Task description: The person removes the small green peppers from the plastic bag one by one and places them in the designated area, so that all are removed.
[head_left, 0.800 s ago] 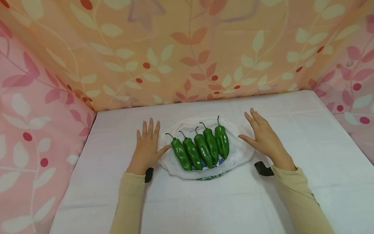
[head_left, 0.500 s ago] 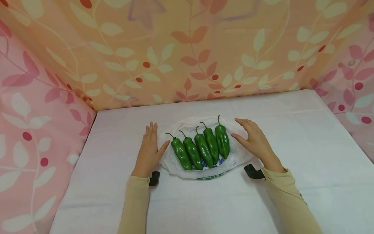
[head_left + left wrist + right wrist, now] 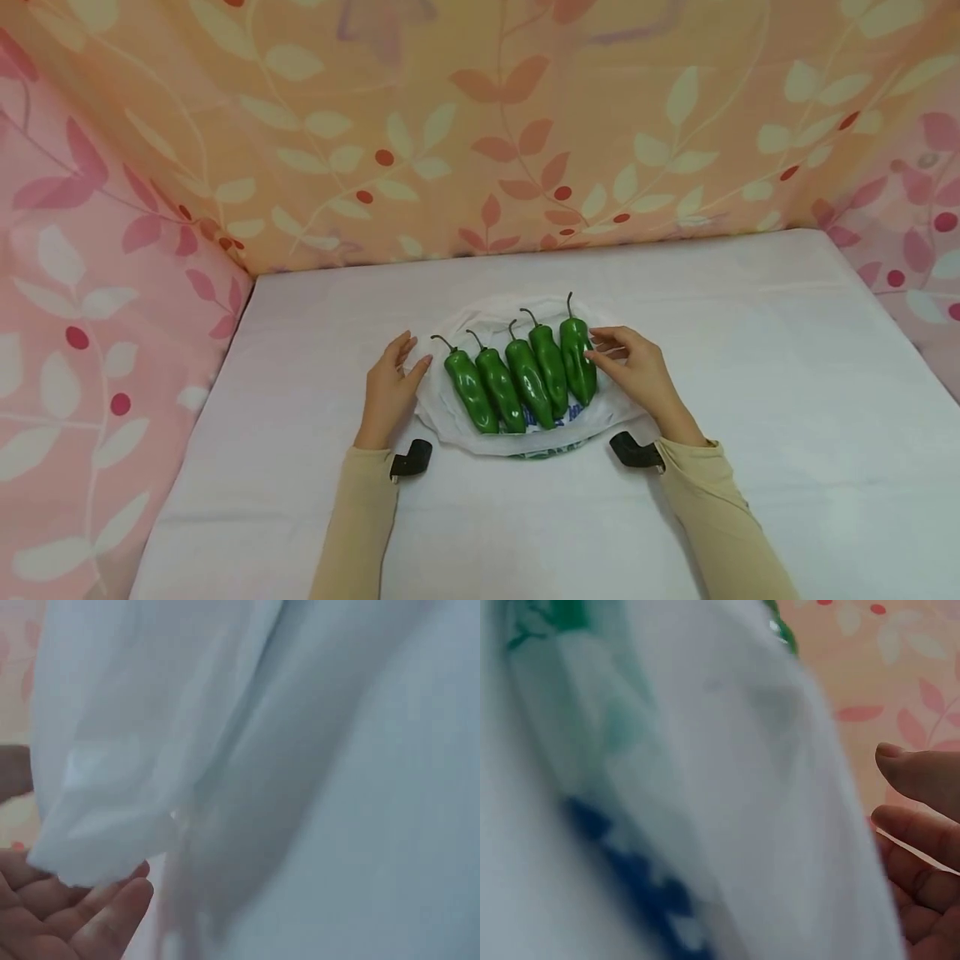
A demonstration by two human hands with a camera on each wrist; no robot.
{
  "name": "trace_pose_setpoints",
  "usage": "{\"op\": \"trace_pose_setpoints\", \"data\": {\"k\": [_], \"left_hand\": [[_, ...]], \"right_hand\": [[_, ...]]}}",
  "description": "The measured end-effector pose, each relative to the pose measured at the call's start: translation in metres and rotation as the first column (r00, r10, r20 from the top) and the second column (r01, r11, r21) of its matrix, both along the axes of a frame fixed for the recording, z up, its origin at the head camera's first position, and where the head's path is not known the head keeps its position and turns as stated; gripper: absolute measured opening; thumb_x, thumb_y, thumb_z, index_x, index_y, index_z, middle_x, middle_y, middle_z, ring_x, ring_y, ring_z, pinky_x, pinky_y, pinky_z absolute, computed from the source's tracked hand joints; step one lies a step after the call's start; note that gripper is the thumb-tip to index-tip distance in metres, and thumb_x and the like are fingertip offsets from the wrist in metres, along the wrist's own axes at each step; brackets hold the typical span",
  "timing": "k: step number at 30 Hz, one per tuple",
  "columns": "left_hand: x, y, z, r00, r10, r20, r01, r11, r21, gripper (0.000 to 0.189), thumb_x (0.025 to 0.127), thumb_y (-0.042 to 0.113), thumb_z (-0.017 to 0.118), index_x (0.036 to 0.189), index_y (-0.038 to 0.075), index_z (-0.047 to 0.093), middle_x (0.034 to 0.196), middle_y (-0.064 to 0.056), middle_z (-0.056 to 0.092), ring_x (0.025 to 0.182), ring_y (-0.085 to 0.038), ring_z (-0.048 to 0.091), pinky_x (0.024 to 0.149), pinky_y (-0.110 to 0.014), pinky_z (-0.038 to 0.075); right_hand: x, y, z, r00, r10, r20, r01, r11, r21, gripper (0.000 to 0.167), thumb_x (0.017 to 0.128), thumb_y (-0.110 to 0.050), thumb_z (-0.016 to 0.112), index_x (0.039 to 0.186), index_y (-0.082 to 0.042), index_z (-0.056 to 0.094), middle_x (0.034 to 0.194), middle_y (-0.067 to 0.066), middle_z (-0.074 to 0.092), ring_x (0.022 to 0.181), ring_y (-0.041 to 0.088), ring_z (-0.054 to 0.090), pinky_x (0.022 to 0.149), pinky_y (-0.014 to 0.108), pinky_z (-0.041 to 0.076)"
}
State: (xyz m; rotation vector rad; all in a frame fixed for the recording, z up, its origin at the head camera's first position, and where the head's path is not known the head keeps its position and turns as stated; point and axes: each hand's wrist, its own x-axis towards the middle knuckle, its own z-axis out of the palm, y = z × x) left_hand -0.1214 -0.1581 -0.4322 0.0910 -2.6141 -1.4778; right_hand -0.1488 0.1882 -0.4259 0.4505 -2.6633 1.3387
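Five long green chili peppers [image 3: 529,382] lie side by side on a white plastic bag [image 3: 617,407] on the table [image 3: 817,400]. The left hand [image 3: 386,392], its thumb and bent fingers apart, is at the bag's left edge; the right hand [image 3: 637,371], thumb and fingers parted, reaches the rightmost pepper, contact unclear.
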Motion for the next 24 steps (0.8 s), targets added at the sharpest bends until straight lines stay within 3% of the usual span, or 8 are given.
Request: {"op": "trace_pose_setpoints", "data": {"k": [3, 7, 15, 24], "left_hand": [[-0.002, 0.001, -0.004, 0.999, 0.016, 0.041, -0.018, 0.998, 0.057, 0.055, 0.088, 0.014, 0.067, 0.137, -0.001, 0.045, 0.130, -0.016, 0.055, 0.125, -0.032, 0.046, 0.103, -0.045, 0.038], [-0.003, 0.001, -0.009, 0.998, 0.046, 0.049, -0.052, 0.988, 0.147, 0.051, 0.085, 0.005, 0.069, 0.133, 0.000, 0.050, 0.125, -0.016, 0.059, 0.124, -0.030, 0.048, 0.104, -0.043, 0.037], [-0.006, 0.000, -0.012, 0.996, 0.076, 0.047, -0.086, 0.955, 0.285, 0.045, 0.084, -0.004, 0.066, 0.127, 0.000, 0.056, 0.122, -0.015, 0.061, 0.121, -0.022, 0.051, 0.104, -0.030, 0.037], [-0.005, 0.000, -0.014, 0.992, 0.109, 0.060, -0.123, 0.923, 0.363, 0.038, 0.082, -0.008, 0.066, 0.119, -0.001, 0.061, 0.118, -0.017, 0.063, 0.112, -0.021, 0.058, 0.087, -0.013, 0.046]], "right_hand": [[0.000, 0.001, -0.004, 0.999, -0.024, 0.032, 0.024, 1.000, -0.006, 0.036, 0.085, -0.009, 0.071, 0.117, 0.005, 0.061, 0.101, 0.018, 0.065, 0.086, 0.030, 0.064, 0.072, 0.022, 0.052], [0.000, 0.000, -0.007, 0.996, -0.045, 0.078, 0.047, 0.998, -0.029, 0.039, 0.084, -0.012, 0.072, 0.116, 0.005, 0.061, 0.098, 0.018, 0.066, 0.084, 0.030, 0.065, 0.071, 0.019, 0.051], [0.000, -0.004, -0.011, 0.987, -0.061, 0.148, 0.060, 0.998, 0.016, 0.049, 0.082, -0.024, 0.075, 0.122, 0.002, 0.060, 0.101, 0.017, 0.065, 0.087, 0.028, 0.064, 0.076, 0.036, 0.054], [-0.002, -0.005, -0.015, 0.986, -0.053, 0.156, 0.048, 0.998, 0.032, 0.053, 0.080, -0.025, 0.077, 0.123, 0.000, 0.060, 0.104, 0.016, 0.066, 0.088, 0.027, 0.064, 0.077, 0.037, 0.054]]}}
